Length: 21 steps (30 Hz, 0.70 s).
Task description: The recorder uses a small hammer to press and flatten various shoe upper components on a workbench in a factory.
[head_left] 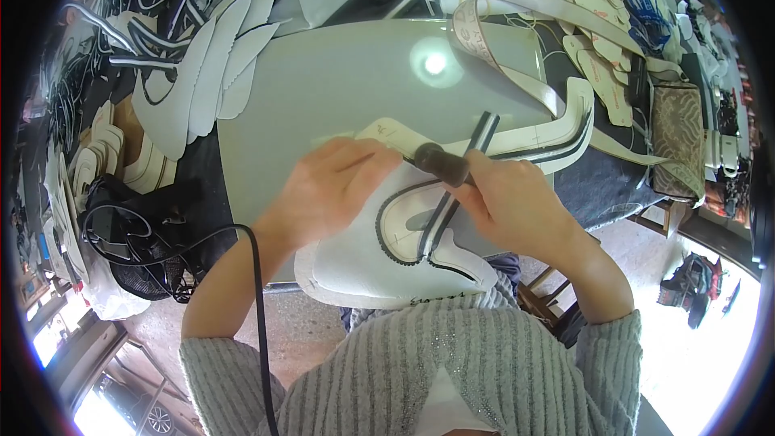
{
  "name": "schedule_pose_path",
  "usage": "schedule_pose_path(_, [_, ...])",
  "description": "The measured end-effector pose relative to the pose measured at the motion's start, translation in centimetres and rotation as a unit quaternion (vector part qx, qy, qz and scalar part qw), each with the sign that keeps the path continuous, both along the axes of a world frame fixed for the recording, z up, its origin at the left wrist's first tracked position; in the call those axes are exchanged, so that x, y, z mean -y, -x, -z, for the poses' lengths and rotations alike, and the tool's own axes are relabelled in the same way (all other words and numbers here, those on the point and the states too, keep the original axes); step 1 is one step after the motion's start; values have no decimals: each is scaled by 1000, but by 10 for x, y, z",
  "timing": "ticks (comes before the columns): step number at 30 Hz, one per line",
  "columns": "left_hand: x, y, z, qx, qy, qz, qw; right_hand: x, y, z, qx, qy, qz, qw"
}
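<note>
Head view, the only one: the work in hand, a white shaped panel [343, 262], lies below and between the two hands, its lower edge toward the wearer and its upper part under the fingers. Work is judged to be partway. Black trim [380, 230] follows the inner curve of the panel below the hands and appears laid there; whether it is fast cannot be told. A striped strip [486, 131] runs up from the foot of that curve, passes by the right fingers and ends beyond them, apparently unattached at that end; this portion is judged outstanding. A pale curved band [577, 109], with a dark line along its lower edge, extends ahead and to the right of the right hand. The left hand [335, 186] is slightly blurred, fingers drawn together at the panel's upper edge as if pinching; what lies between the tips is hidden. The right hand [521, 202] is closed round a dark, rounded tool [440, 164], whose near end points toward the left fingertips. Beyond the left hand lie loose white pieces [206, 73], finish undetermined.
</note>
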<state>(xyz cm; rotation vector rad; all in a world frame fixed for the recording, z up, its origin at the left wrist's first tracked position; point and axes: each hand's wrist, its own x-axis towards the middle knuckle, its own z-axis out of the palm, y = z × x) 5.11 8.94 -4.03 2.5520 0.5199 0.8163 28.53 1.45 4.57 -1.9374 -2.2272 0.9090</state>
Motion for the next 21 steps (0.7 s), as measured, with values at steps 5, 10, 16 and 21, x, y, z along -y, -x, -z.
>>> schedule_pose_path(5, [0, 0, -5, 10, 10, 3, 1000, 1, 0, 6, -7, -30, -30, 999])
schedule_pose_path(10, [-1, 0, 0, 24, 5, -6, 1000, -6, 1, 2, 22, -7, -43, 999])
schedule_pose_path(16, [-1, -3, 0, 47, 19, -1, 999, -10, -1, 7, 12, 11, -52, 999])
schedule_pose_path(21, [-4, 0, -1, 51, 18, 7, 999, -22, -1, 2, 30, 36, -102, 994])
